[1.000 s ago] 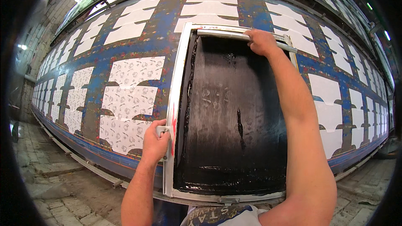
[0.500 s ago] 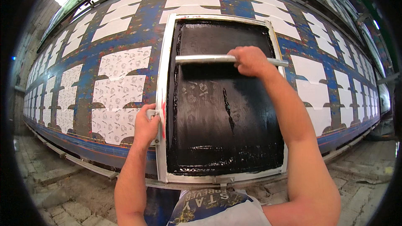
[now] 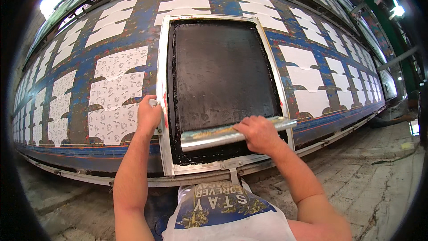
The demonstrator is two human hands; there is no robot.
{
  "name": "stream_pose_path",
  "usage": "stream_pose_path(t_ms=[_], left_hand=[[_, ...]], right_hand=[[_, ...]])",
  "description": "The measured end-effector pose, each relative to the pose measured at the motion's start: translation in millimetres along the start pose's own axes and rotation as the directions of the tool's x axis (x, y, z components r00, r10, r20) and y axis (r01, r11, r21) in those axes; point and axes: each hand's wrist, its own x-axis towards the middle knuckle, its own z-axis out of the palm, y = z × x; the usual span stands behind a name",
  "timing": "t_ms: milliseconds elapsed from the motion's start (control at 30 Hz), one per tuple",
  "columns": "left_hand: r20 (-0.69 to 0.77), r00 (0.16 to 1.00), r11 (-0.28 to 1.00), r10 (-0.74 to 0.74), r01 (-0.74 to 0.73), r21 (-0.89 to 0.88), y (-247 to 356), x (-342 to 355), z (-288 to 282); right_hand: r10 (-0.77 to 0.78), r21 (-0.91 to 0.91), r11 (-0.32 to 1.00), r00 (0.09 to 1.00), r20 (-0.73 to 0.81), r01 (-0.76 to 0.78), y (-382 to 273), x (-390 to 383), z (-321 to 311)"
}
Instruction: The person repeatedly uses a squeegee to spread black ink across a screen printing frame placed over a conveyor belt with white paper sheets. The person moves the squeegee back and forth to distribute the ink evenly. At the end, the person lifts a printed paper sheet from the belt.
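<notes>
A metal-framed printing screen (image 3: 220,76), coated inside with black ink, lies on the long table, with a bracket at its near edge. My left hand (image 3: 149,112) is closed round a white handle (image 3: 154,103) on the frame's left side. My right hand (image 3: 256,134) grips a long silver squeegee (image 3: 203,137) that lies slantwise across the lower part of the screen, its right end over the frame.
The long blue, paint-spotted table (image 3: 223,4) bears rows of white cut pieces (image 3: 303,78); those at near left carry small printed figures (image 3: 113,102). A rail (image 3: 89,176) runs along its near edge. Another table runs behind, with a green post (image 3: 379,9) at right.
My right hand has drawn the squeegee from the screen's far edge down to near its lower edge, leaving the ink more even. My left hand still holds the handle.
</notes>
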Motion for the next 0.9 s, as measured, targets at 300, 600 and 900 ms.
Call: stream_pose_path(t_ms=[300, 600, 900], left_hand=[[0.008, 1.000, 1.000, -0.018, 0.019, -0.018, 0.1, 4.2, 2.8], [-0.021, 0.999, 0.999, 0.027, -0.027, 0.044, -9.8, 13.3, 7.0], [-0.034, 0.999, 0.998, 0.029, -0.027, 0.055, -1.0, 4.7, 0.1]], right_hand=[[0.072, -0.005, 0.997, 0.997, 0.034, -0.072, -45.3, -41.1, -4.0], [0.143, 0.058, 0.987, 0.987, 0.070, -0.147, -51.4, -54.2, -30.7], [-0.027, 0.171, 0.985, 1.000, -0.016, 0.030, -50.3, -101.6, 6.6]])
